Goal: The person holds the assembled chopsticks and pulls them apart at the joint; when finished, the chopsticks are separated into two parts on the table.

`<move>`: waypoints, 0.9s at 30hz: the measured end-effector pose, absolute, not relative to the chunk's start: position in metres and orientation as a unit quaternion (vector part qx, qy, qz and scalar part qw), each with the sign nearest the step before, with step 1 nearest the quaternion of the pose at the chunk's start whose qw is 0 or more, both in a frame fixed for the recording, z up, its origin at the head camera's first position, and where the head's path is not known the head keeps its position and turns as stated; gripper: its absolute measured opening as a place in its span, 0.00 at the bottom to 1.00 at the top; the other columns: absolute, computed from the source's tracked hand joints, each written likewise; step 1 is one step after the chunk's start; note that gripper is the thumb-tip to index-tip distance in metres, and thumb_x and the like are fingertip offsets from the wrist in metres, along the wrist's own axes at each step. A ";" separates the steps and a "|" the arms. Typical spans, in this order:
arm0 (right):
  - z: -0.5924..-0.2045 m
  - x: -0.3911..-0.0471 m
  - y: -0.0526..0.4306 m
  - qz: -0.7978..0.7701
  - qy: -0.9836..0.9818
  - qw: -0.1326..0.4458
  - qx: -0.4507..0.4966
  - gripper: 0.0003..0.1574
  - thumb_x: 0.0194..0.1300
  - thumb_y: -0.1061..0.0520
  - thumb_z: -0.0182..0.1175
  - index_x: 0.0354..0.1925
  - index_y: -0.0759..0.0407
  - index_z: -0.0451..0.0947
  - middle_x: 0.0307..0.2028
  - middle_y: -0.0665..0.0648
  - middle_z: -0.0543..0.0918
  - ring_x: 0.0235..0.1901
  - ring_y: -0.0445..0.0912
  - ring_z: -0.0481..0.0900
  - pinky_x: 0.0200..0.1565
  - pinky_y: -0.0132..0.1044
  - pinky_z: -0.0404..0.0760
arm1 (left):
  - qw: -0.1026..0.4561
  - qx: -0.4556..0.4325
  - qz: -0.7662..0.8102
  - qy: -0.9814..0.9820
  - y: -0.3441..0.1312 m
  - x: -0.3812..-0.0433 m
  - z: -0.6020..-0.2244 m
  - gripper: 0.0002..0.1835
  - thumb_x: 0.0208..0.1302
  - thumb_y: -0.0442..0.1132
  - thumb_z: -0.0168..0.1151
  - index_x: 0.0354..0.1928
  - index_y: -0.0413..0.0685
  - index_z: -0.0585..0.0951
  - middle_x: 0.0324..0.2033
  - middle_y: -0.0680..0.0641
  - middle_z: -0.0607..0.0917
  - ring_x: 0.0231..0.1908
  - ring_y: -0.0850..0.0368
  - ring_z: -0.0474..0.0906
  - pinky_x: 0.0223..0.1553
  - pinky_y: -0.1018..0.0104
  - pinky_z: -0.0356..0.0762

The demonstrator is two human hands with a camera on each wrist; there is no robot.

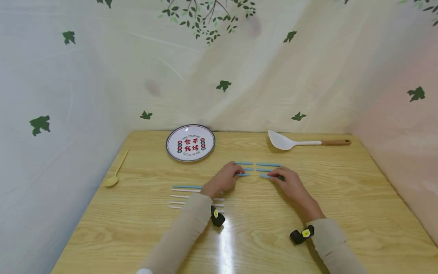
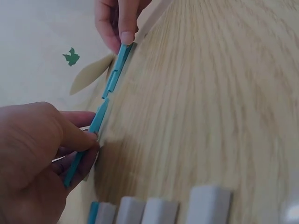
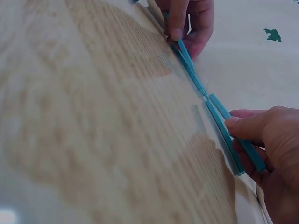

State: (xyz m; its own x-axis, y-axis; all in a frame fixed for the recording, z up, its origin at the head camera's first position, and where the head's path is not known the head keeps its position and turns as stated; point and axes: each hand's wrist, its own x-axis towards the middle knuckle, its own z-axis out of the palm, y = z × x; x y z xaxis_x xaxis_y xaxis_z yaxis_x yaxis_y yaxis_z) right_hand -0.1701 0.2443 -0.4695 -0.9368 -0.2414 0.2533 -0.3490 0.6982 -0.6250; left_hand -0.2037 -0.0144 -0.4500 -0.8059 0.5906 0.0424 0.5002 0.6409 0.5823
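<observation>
My left hand (image 1: 226, 177) pinches a slim blue stick (image 2: 99, 117) between thumb and fingers. Facing it, my right hand (image 1: 290, 183) pinches another slim blue stick (image 3: 220, 106). The inner ends of these two point at each other across a short gap in the head view. Just beyond them on the table lie two rows of similar blue sticks (image 1: 268, 164), arranged end to end. Beneath the left forearm, several pale sticks (image 1: 178, 196) lie side by side with one more blue stick (image 1: 186, 187); the forearm hides their middles.
The wooden table (image 1: 260, 243) meets a leaf-patterned cloth at the back. A round plate (image 1: 190, 156) with red lettering is at the back left. A white turner (image 1: 281, 142) with a wooden handle lies at the back right. Toward the left edge is a yellow spoon (image 1: 112, 181).
</observation>
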 end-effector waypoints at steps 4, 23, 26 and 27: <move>-0.472 -0.172 0.244 0.353 -0.919 0.071 0.161 0.08 0.61 0.62 0.64 0.40 0.56 0.85 0.40 0.55 0.84 0.44 0.51 0.80 0.49 0.48 0.77 | 0.062 0.293 0.309 0.903 -0.008 -0.203 -0.453 0.10 0.67 0.28 0.53 0.45 0.41 0.82 0.40 0.44 0.79 0.42 0.53 0.75 0.49 0.63 0.74; -0.473 -0.175 0.237 0.353 -0.920 0.071 0.154 0.07 0.61 0.63 0.64 0.39 0.58 0.85 0.41 0.57 0.84 0.45 0.52 0.80 0.50 0.49 0.77 | 0.022 0.267 0.319 0.909 -0.002 -0.201 -0.463 0.09 0.67 0.30 0.55 0.42 0.45 0.84 0.39 0.47 0.79 0.43 0.53 0.75 0.50 0.63 0.73; -0.474 -0.175 0.237 0.352 -0.920 0.075 0.156 0.07 0.60 0.63 0.64 0.39 0.58 0.85 0.40 0.57 0.84 0.45 0.52 0.81 0.50 0.49 0.77 | 0.018 0.266 0.322 0.909 -0.003 -0.201 -0.466 0.08 0.67 0.30 0.56 0.41 0.45 0.84 0.39 0.48 0.79 0.44 0.53 0.75 0.50 0.64 0.73; -0.474 -0.175 0.237 0.351 -0.920 0.077 0.157 0.07 0.60 0.63 0.64 0.39 0.58 0.85 0.40 0.57 0.84 0.45 0.53 0.81 0.50 0.49 0.77 | 0.016 0.266 0.322 0.909 -0.003 -0.201 -0.466 0.08 0.67 0.30 0.56 0.41 0.45 0.84 0.39 0.48 0.80 0.44 0.53 0.75 0.50 0.64 0.73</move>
State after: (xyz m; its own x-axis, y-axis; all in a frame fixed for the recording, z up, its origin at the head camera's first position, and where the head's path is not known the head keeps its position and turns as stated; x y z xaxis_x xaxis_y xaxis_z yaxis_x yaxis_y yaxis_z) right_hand -0.1754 0.2366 -0.4738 -0.9391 -0.2346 0.2511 -0.3423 0.7039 -0.6224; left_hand -0.2010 -0.0029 -0.4664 -0.8584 0.4926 0.1429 0.4726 0.6514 0.5936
